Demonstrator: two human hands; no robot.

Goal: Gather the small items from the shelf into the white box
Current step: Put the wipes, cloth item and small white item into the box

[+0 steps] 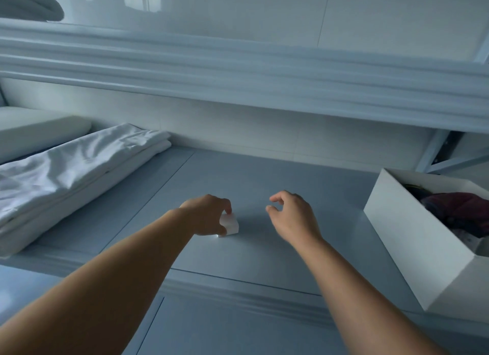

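A small white block (230, 224) lies on the grey shelf surface (264, 174) in the middle of the view. My left hand (206, 214) pinches it between thumb and fingers while it still rests on the shelf. My right hand (292, 217) hovers a little to the right of it, fingers curled and apart, holding nothing. The white box (412, 248) stands at the right edge of the shelf, its open top showing dark crumpled items (457, 211) inside.
Folded white sheets (74, 174) are stacked on the left of the shelf, with a white pillow (34, 132) behind them. A thick white upper shelf edge (238, 71) overhangs the space. A metal bracket (444, 153) sits at the back right.
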